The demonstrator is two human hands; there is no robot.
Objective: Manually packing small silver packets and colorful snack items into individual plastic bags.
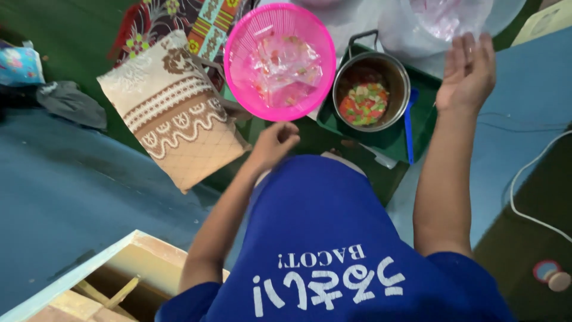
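Observation:
My left hand (275,142) has its fingers curled with nothing visible in them. It sits just below the near rim of a round pink basket (238,65) that holds small clear packets of colourful bits (285,68). My right hand (468,70) is raised with flat, spread fingers and holds nothing. It hovers beside a big clear plastic bag (438,21). Between my hands a metal pot (398,71) with red, green and orange pieces stands in a dark green tray (424,122).
A blue handle (410,128) lies on the tray's right side. A folded brown and cream patterned cloth (173,113) lies left of the basket. A wooden box (119,274) is at the bottom left. A white cable (524,173) runs along the right.

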